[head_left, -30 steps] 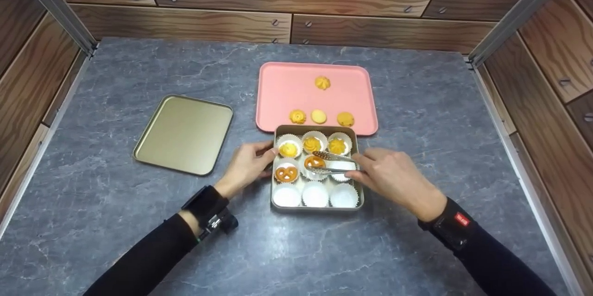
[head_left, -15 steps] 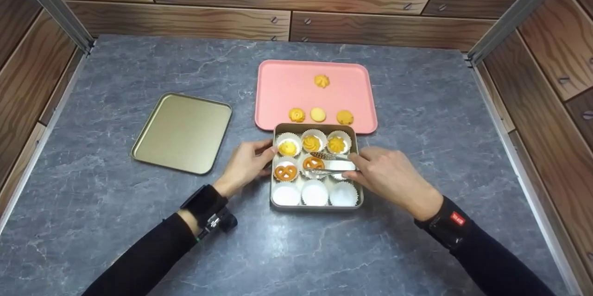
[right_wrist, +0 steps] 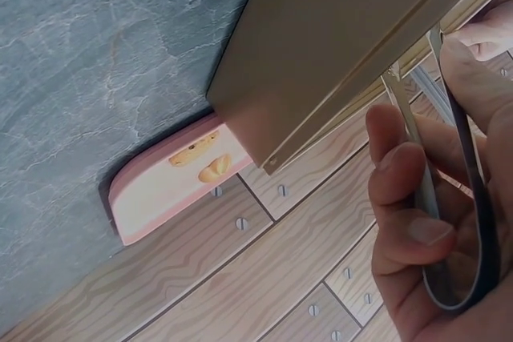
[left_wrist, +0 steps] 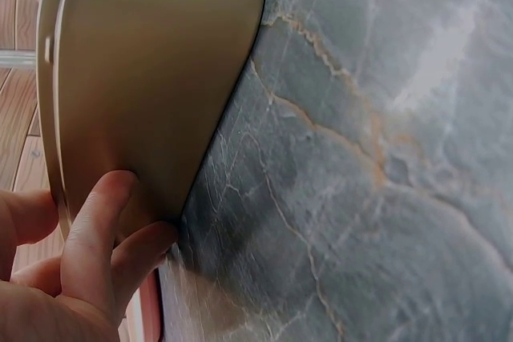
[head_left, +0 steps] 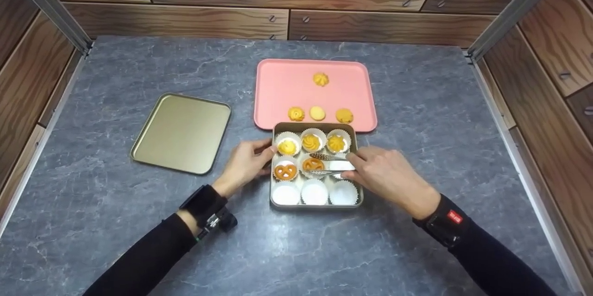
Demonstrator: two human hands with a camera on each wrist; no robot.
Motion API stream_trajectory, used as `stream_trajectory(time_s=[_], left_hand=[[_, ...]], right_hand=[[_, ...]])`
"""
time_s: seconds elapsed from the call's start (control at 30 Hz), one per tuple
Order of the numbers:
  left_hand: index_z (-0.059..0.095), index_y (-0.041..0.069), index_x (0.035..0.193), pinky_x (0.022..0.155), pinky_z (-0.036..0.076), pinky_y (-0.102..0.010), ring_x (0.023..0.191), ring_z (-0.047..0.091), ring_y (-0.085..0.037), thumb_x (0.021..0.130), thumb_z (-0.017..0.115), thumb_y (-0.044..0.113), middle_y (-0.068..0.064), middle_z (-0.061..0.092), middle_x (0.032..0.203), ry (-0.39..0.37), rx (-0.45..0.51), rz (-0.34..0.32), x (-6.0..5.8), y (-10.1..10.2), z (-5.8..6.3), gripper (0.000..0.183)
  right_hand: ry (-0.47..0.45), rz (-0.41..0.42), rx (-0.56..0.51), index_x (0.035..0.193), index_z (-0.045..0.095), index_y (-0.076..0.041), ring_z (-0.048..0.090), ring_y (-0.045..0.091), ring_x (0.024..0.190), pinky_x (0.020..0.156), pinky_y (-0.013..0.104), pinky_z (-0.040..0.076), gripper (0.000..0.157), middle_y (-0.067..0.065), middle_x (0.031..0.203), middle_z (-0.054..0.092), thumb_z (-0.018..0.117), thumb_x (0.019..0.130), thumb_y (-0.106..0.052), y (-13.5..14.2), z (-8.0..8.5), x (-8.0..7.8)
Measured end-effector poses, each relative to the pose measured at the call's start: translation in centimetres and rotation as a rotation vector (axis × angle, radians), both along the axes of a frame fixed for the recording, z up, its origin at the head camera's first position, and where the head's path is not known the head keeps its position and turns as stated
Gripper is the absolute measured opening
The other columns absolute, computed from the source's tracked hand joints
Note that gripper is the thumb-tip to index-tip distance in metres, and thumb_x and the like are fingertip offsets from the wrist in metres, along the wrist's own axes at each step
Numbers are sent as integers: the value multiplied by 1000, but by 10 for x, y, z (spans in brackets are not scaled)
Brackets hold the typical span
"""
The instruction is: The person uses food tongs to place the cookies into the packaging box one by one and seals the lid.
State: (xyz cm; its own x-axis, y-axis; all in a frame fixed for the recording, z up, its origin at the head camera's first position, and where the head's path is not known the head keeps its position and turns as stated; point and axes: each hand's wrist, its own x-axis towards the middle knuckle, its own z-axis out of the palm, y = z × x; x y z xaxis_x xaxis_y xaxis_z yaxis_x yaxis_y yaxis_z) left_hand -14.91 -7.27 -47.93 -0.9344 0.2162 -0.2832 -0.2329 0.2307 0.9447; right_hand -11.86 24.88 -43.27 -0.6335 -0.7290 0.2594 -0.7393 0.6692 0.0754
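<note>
A gold tin holds rows of white paper cups. My left hand grips its left side, with the thumb at the rim and fingers against the outer wall. My right hand pinches metal tongs over the tin's right edge. The tong tips stand either side of a pretzel in the middle cup; whether they touch it I cannot tell. Another pretzel lies in the cup to its left. Yellow piped cookies fill the back row; the front cups are empty.
Behind the tin is a pink tray bearing a piped cookie at the back and several cookies near its front edge, including a round pale one. The gold lid lies on the grey marbled table, left of the tin.
The tongs and the pretzel between their tips have shifted slightly toward the front of the middle cup. My left hand keeps its place on the tin. The head view has tilted a little.
</note>
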Motion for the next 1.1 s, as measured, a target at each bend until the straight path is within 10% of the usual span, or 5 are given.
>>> stream_trajectory(time_s=[0.73, 1.1], left_hand=[[53, 1, 148, 75, 67, -31, 95, 75, -27, 104, 65, 19, -21, 62, 140, 25, -29, 4, -3, -1, 2, 49], [52, 1, 148, 74, 67, -32, 94, 74, -26, 103, 65, 18, -22, 61, 141, 4, -50, 18, 0, 3, 4, 50]], right_hand=[[-74, -20, -53, 108, 75, -1, 65, 20, 71, 56, 34, 60, 39, 6, 85, 68, 78, 93, -37, 3, 7, -6], [65, -119, -190, 104, 72, 3, 63, 22, 60, 47, 34, 59, 36, 12, 79, 70, 81, 91, -29, 9, 25, -38]])
